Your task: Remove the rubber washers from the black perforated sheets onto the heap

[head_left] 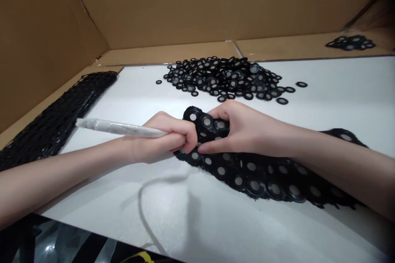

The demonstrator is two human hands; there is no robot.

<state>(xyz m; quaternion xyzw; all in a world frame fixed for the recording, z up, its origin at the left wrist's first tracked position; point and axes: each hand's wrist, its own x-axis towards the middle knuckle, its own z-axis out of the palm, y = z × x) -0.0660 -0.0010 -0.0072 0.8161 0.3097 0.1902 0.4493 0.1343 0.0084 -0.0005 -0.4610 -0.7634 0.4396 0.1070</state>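
Note:
My left hand [169,136] is closed round a slim white stick-like tool [120,126] with a wrapped-looking surface. Its tail points out to the left, and its working tip is hidden by my fingers and the black sheet. My right hand [236,129] grips the near end of a long black sheet of joined ring-shaped discs [256,185] with pale round centres, thumb in front and fingers behind. The two hands almost meet at this end. From there the sheet runs right, passing under my right forearm.
A heap of loose black rings [222,76] lies at the back middle of the white board [160,230], with a few strays around it. Stacked black perforated sheets [58,115] lie along the left. A smaller black pile [351,43] sits back right, by the cardboard wall [216,4].

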